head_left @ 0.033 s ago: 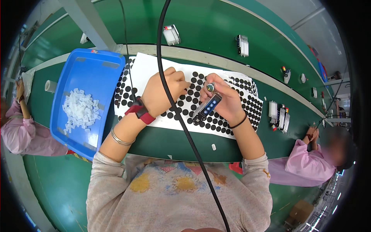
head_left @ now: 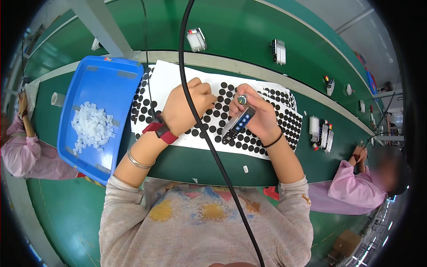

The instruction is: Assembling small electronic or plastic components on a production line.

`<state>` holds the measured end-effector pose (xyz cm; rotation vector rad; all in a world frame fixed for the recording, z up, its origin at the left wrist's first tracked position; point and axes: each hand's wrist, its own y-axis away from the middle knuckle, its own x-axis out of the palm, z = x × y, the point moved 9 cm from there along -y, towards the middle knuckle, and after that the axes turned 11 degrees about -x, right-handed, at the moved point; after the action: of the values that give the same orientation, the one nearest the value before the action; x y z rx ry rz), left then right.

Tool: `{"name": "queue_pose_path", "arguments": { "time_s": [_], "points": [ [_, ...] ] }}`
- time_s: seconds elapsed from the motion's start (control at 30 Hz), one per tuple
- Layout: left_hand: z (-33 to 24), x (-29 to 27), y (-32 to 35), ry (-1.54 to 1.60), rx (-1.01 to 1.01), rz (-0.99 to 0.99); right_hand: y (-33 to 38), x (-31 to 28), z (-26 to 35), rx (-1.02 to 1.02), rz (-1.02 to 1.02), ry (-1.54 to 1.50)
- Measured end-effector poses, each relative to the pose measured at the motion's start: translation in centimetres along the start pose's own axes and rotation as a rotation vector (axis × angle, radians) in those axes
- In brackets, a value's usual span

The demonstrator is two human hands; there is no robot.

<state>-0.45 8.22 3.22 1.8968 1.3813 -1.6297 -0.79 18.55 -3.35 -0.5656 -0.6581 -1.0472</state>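
Observation:
My right hand (head_left: 261, 116) is closed around a small black device (head_left: 240, 123) with a row of blue round marks, a clear side and a shiny round metal end. The device tilts over the sheets, its lower end near the black dots. My left hand (head_left: 189, 107) has its fingers curled together, fingertips close to the dots left of the device. Whether a small piece sits in that pinch, I cannot make out. Beneath both hands lie white sheets of round black stickers (head_left: 255, 147); the left hand covers part of them.
A blue tray (head_left: 74, 113) holds a heap of small whitish pieces (head_left: 93, 126) on the left. A black cable (head_left: 216, 155) hangs across the view. Similar devices stand right (head_left: 321, 133) and on the green belt (head_left: 249, 42) beyond. Co-workers in pink (head_left: 356, 182) sit either side.

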Motion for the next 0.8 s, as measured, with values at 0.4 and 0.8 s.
{"name": "queue_pose_path", "arguments": {
  "time_s": [0.4, 0.8],
  "points": [
    [1.4, -0.2, -0.4, 0.260, -0.053, 0.009, -0.1, 0.0, -0.2, -0.043, 0.017, -0.130],
    [-1.5, -1.4, -2.1, 0.747, -0.031, 0.107, -0.1, -0.1, 0.1, -0.064, -0.035, -0.096]
  ]
}}
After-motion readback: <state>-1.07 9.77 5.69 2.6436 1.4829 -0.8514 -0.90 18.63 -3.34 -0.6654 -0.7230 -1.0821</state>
